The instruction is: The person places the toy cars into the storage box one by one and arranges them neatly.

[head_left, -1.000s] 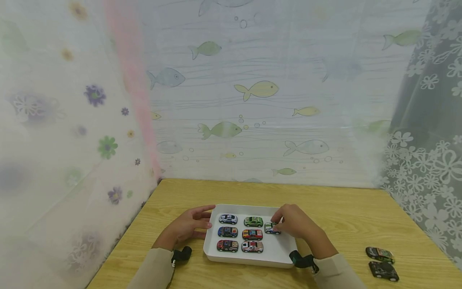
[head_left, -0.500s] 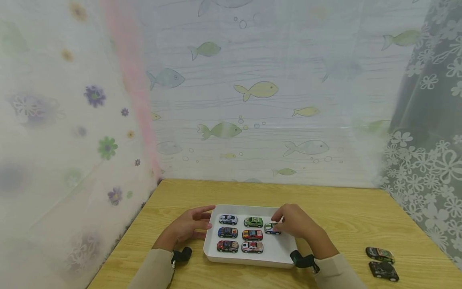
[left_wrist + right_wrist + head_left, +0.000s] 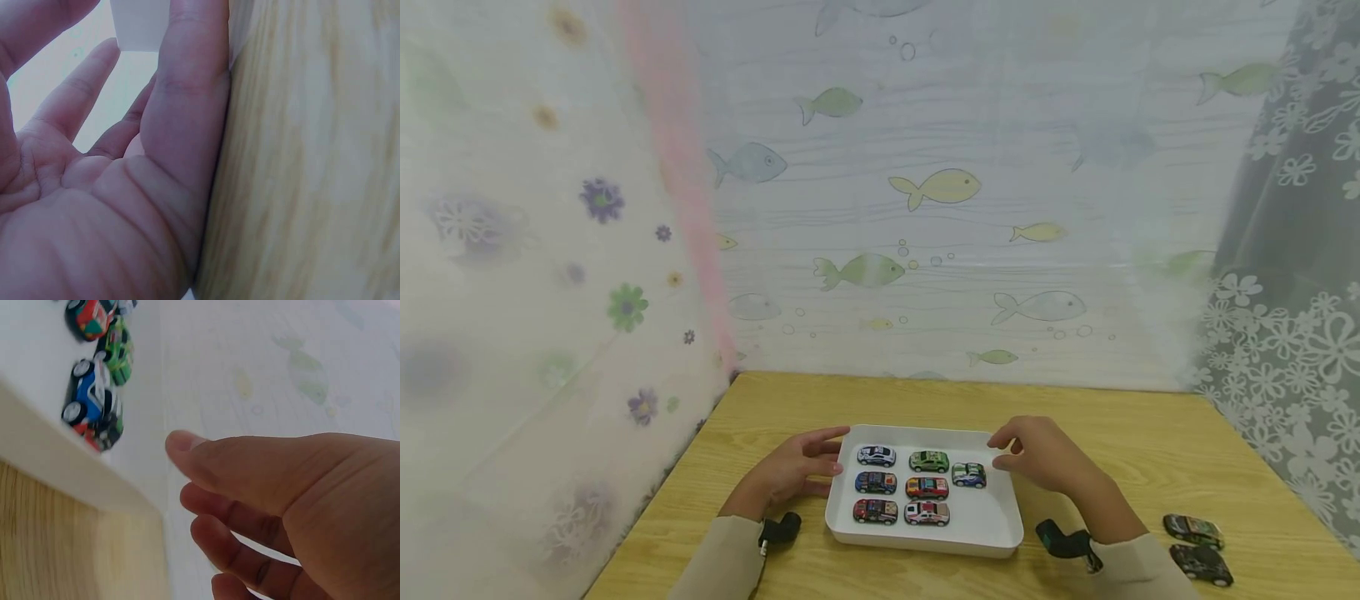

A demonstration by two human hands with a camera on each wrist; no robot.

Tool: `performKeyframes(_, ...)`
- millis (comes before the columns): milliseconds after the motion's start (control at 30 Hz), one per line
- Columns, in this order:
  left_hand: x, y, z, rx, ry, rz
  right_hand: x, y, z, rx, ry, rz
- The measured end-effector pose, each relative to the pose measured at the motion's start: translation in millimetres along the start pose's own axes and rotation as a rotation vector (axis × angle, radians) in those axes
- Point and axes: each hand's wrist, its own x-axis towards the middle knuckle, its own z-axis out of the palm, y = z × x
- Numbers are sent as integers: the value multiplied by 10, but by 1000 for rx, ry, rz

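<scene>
A white tray (image 3: 985, 525) holds several toy cars in rows. At the right of its back row stands a white, green and blue toy car (image 3: 969, 475), beside a green toy car (image 3: 928, 461). My right hand (image 3: 1041, 454) hovers over the tray's right rim, apart from that car, with thumb and fingers parted and nothing between them. In the right wrist view the blue side of the car (image 3: 94, 394) shows past the tray wall. My left hand (image 3: 790, 471) rests its extended fingers against the tray's left side, little-finger edge down on the table in the left wrist view.
Two dark toy cars, one black and green (image 3: 1193, 530) and one black (image 3: 1201, 565), lie on the wooden table (image 3: 1120, 433) to the right of the tray. A fish-patterned curtain (image 3: 865, 217) hangs behind the table, and a flowered one (image 3: 550, 275) at the left.
My right hand has let go of the white, green and blue toy car and drawn back to the right. The car stays in the tray; my left hand keeps its place.
</scene>
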Motion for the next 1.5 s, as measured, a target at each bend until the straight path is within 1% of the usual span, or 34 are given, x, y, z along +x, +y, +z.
performKeyframes(233,0,7,9,3,4,-3,-154,238,-110,-22,59,-43)
performKeyframes(467,-3,9,10,0,-6,-2,-321,410,-218,18,56,3)
performKeyframes(600,-11,11,10,2,-1,0,-405,515,-284,29,58,2)
performKeyframes(800,-26,27,20,5,2,0,-542,734,-370,16,90,46)
performKeyframes(1067,-43,46,38,-2,3,-6,-716,1030,-531,28,108,87)
performKeyframes(1167,-38,45,46,-2,-1,-2,-765,1140,-604,56,101,105)
performKeyframes(1267,-26,39,40,5,6,-3,-805,1238,-644,90,73,134)
performKeyframes(1500,-8,22,13,14,8,1,-859,1438,-633,146,12,185)
